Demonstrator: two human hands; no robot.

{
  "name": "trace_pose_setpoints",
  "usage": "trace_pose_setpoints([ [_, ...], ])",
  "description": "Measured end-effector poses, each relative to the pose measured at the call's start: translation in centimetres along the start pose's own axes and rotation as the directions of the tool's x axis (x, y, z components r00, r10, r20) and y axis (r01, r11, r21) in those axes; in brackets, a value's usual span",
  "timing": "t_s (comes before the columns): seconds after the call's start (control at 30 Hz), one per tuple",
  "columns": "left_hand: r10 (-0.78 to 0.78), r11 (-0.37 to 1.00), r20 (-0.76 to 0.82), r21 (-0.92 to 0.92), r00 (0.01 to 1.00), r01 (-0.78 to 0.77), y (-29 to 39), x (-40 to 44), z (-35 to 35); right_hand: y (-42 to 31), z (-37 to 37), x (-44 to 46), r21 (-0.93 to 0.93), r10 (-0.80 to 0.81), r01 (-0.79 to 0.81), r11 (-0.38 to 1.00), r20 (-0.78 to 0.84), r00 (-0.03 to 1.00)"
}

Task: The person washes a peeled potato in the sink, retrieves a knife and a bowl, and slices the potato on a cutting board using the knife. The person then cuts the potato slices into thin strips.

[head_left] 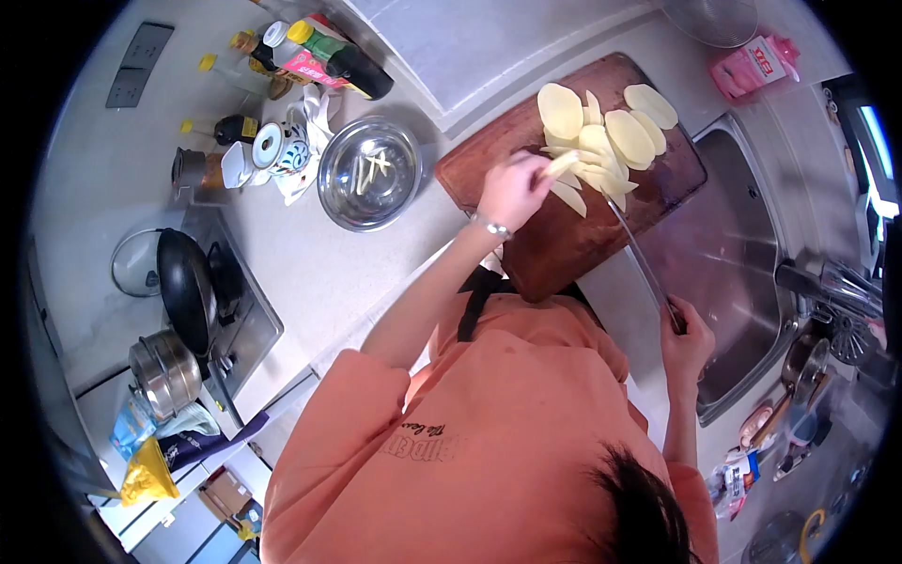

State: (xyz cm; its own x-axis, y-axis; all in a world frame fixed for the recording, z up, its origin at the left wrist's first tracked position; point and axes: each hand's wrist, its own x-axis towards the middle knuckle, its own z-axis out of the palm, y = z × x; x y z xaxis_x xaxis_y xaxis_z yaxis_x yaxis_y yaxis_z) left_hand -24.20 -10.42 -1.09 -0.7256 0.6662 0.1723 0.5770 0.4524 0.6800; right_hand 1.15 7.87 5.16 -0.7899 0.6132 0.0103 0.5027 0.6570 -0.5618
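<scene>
On the wooden cutting board (pixel 554 252) lie several pale potato slices (pixel 629 137), some whole ovals and some narrower pieces. My left hand (pixel 515 193), a bracelet at its wrist, is closed with its fingers pinching a few potato strips (pixel 562 165) above the board's middle. The handle of a kitchen knife (pixel 639 252) is in my right hand (pixel 689 340), near the sink's edge. Its long blade reaches up to the potato pieces, with the tip beside or under them. A glass bowl (pixel 395 212) left of the board contains several potato strips (pixel 372 171).
Right of the board is a steel sink (pixel 728 273). Bottles (pixel 352 70) and a patterned jar (pixel 282 148) stand behind the bowl. On the far left, a black wok (pixel 185 291) is at the stove, near a steel pot (pixel 166 376). A pink carton (pixel 749 69) stands at upper right.
</scene>
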Motion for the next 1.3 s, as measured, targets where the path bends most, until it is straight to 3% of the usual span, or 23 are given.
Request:
trace_pose_setpoints([
  [0.03,-0.264,0.945,-0.004,-0.199,0.965,0.258,0.0,-0.6,-0.4,-0.3,0.2,0.1,0.012,0.004,-0.004,1.0,0.005,1.0],
  [0.07,-0.343,0.84,-0.013,-0.452,0.939,0.3,-2.0,-2.2,1.5,-0.9,0.4,0.3,0.012,0.002,-0.002,1.0,0.011,1.0],
  [0.1,-0.35,0.838,-0.012,-0.452,0.937,0.307,-1.8,-2.9,1.4,-1.7,0.6,0.6,0.015,0.045,-0.046,0.999,0.067,0.997],
  [0.17,-0.588,0.57,0.122,-0.638,0.799,0.517,-0.6,-5.1,1.3,-3.0,1.4,1.1,0.011,0.089,-0.091,0.996,0.127,0.988],
  [0.33,-0.612,0.652,0.047,-0.536,0.79,0.537,0.6,-7.3,2.0,-4.4,3.4,1.8,-0.022,-0.056,0.064,0.998,0.271,0.961],
  [0.4,-0.311,0.939,-0.06,-0.175,0.948,0.297,0.2,-8.3,1.5,-5.1,3.9,2.0,-0.032,-0.086,0.099,0.995,0.29,0.953],
  [0.43,-0.135,0.99,-0.059,0.029,0.989,0.136,0.0,-8.6,1.1,-5.4,4.2,2.1,-0.035,-0.117,0.134,0.99,0.303,0.946],
  [0.47,-0.136,0.99,-0.057,0.027,0.989,0.138,-0.5,-8.7,0.9,-5.7,4.4,2.2,-0.036,-0.115,0.132,0.991,0.305,0.946],
  [0.53,0.233,0.937,-0.014,0.273,0.972,-0.22,-1.5,-8.5,0.5,-6.2,4.7,2.2,-0.082,-0.065,0.103,0.991,0.375,0.925],
  [0.57,0.233,0.938,-0.012,0.267,0.972,-0.222,-2.0,-8.2,0.2,-6.6,4.8,2.2,-0.087,-0.059,0.098,0.991,0.376,0.925],
  [0.63,0.375,0.859,0.075,0.347,0.924,-0.377,-2.6,-7.5,-0.1,-7.3,5.1,2.2,-0.041,-0.117,0.139,0.99,0.339,0.933],
  [0.8,0.442,0.827,0.068,0.355,0.894,-0.436,-3.7,-7.4,0.7,-7.5,5.6,2.2,-0.038,-0.147,0.173,0.984,0.369,0.917],
  [0.97,0.492,0.822,-0.04,0.35,0.869,-0.449,-3.7,-7.3,0.9,-7.1,5.6,2.6,-0.047,-0.188,0.224,0.974,0.393,0.9],
  [1.3,0.469,0.847,-0.06,0.313,0.881,-0.43,-4.0,-7.4,1.1,-7.0,5.6,2.9,-0.107,-0.219,0.294,0.95,0.446,0.868],
])
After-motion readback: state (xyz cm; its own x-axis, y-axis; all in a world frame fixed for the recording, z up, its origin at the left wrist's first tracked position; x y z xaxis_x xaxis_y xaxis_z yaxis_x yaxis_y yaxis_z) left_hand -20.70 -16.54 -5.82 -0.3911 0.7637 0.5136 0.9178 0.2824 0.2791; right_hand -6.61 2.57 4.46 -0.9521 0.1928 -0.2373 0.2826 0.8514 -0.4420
